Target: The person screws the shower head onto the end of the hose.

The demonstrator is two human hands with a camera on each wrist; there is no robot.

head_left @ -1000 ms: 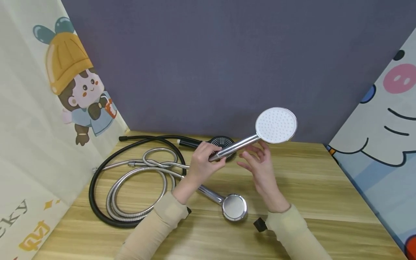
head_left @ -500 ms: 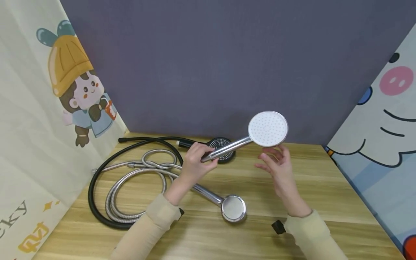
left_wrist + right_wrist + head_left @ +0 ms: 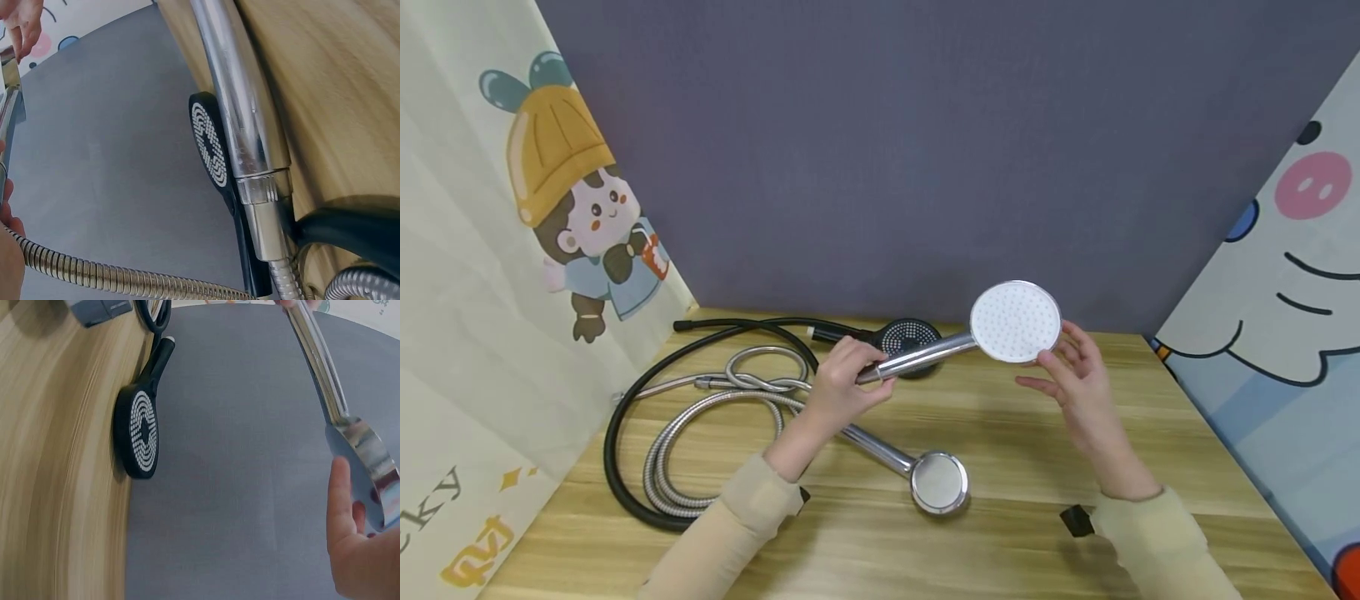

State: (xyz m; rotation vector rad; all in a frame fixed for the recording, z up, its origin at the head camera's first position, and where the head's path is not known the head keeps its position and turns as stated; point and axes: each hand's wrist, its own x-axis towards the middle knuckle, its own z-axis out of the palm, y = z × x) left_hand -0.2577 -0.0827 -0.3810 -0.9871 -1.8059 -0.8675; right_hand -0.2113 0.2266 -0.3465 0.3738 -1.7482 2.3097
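Observation:
My left hand grips the lower end of a chrome handheld shower head, raised over the wooden table with its round white spray face turned toward me. A ribbed metal hose runs from beside the left hand in the left wrist view. At the right rim of the spray face, my right hand holds the edge with thumb in front and fingers partly hidden behind. In the right wrist view the chrome back of the head shows beside the right hand's fingers.
A second chrome shower head lies in front on the table. Behind is a black shower head. Coiled metal hose and a black hose lie left. A grey panel stands at the back.
The right hand has moved right from the handle to the spray head's rim and now holds it. The shower head has lowered and shifted slightly left with the left hand.

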